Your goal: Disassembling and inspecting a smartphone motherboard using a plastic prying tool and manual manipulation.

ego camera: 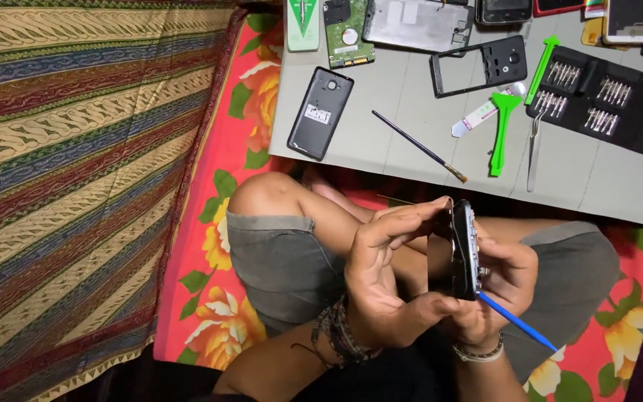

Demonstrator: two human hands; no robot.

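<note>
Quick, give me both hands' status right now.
Left hand: closed around the phone, holding it on edge.
Right hand: closed on the blue tool, also touching the phone.

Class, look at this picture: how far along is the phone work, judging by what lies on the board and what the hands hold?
Done: a grey back cover and a black frame already lie apart on the board. In hand: the left hand holds the phone on edge while the right hand works a blue tool at its lower end. Left: the phone is not yet apart; the tweezers and bit set lie untouched.
</note>
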